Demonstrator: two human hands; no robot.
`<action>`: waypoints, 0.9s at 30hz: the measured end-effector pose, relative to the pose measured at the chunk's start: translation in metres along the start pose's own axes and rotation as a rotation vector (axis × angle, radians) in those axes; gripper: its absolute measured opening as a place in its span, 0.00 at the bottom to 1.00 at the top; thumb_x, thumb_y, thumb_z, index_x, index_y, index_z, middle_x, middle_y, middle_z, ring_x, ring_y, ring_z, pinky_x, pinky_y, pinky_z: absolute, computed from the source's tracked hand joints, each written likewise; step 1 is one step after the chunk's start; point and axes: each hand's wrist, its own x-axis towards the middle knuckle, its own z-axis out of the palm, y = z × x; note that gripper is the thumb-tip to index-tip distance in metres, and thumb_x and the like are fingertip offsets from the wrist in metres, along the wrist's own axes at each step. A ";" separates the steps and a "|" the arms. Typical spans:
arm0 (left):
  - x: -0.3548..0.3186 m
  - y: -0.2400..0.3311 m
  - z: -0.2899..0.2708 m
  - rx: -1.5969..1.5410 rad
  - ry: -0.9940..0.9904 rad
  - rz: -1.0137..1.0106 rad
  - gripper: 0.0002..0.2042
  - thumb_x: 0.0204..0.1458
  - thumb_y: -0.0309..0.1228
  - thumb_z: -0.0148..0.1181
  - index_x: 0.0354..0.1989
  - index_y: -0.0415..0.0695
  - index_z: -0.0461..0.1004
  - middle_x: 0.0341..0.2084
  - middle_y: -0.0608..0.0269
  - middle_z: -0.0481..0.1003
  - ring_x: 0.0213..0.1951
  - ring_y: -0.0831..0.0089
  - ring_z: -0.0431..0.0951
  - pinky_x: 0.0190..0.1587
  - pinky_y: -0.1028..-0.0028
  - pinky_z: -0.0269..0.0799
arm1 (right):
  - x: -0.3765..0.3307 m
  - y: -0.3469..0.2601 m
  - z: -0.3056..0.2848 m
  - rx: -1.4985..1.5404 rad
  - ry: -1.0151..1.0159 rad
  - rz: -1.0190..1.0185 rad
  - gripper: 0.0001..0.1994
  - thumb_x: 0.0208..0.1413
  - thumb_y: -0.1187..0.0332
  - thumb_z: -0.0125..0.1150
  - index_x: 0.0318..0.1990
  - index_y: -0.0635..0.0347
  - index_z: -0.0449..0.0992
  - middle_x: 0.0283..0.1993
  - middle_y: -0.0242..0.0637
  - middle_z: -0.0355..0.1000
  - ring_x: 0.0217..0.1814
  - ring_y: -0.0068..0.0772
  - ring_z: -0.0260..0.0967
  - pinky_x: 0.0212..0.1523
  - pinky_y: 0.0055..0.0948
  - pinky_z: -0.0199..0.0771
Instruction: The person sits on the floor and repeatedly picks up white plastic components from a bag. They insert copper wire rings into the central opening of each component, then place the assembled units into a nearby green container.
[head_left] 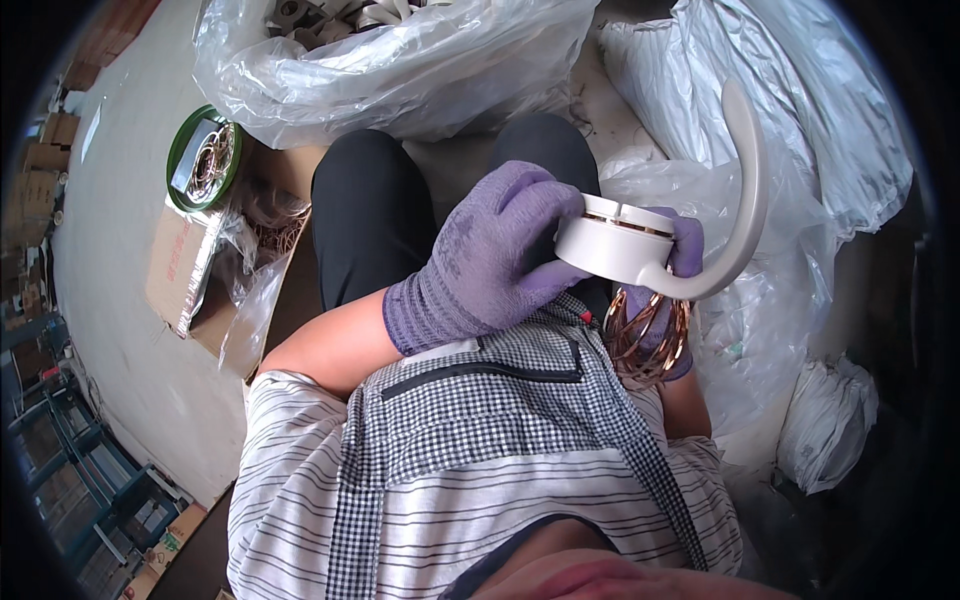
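Note:
A round white plastic housing (612,246) with a long curved grey-white arm (745,190) is held up in front of my lap. My left hand (490,245), in a purple knit glove, grips its left side between thumb and fingers. From the other side, the gloved fingers of my right hand (686,245) close around the same housing. A bunch of thin copper-coloured metal rings (648,345) hangs from my right hand below it. Gold-coloured metal shows in the gap under the housing's slotted top. Part of my right hand is hidden behind the housing and rings.
A large clear plastic bag (420,75) holding grey-white parts stands beyond my knees. At left, a green round tub (238,160) with copper-coloured rings rests on an open cardboard box (185,265). Silvery plastic sacks (690,60) and a tied white bag (828,425) lie to the right.

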 end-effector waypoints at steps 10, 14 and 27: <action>0.014 0.023 -0.007 0.138 0.024 0.118 0.29 0.38 0.28 0.75 0.54 0.43 0.77 0.43 0.51 0.72 0.45 0.55 0.75 0.49 0.60 0.75 | 0.007 -0.031 -0.009 0.023 0.106 0.051 0.11 0.62 0.76 0.56 0.52 0.63 0.73 0.50 0.43 0.74 0.46 0.29 0.76 0.44 0.28 0.79; 0.015 0.009 -0.008 0.070 0.017 0.103 0.27 0.41 0.29 0.73 0.54 0.41 0.77 0.42 0.50 0.73 0.43 0.54 0.76 0.46 0.61 0.75 | 0.008 -0.027 -0.009 -0.323 0.099 -0.252 0.16 0.58 0.78 0.58 0.54 0.64 0.73 0.51 0.46 0.73 0.42 0.38 0.77 0.39 0.31 0.80; 0.018 -0.005 -0.006 -0.222 -0.265 -0.108 0.41 0.45 0.34 0.80 0.68 0.39 0.66 0.60 0.51 0.68 0.56 0.60 0.74 0.62 0.64 0.71 | 0.012 -0.030 -0.074 0.024 0.129 0.056 0.13 0.63 0.76 0.50 0.54 0.64 0.74 0.46 0.30 0.71 0.36 0.18 0.64 0.41 0.16 0.71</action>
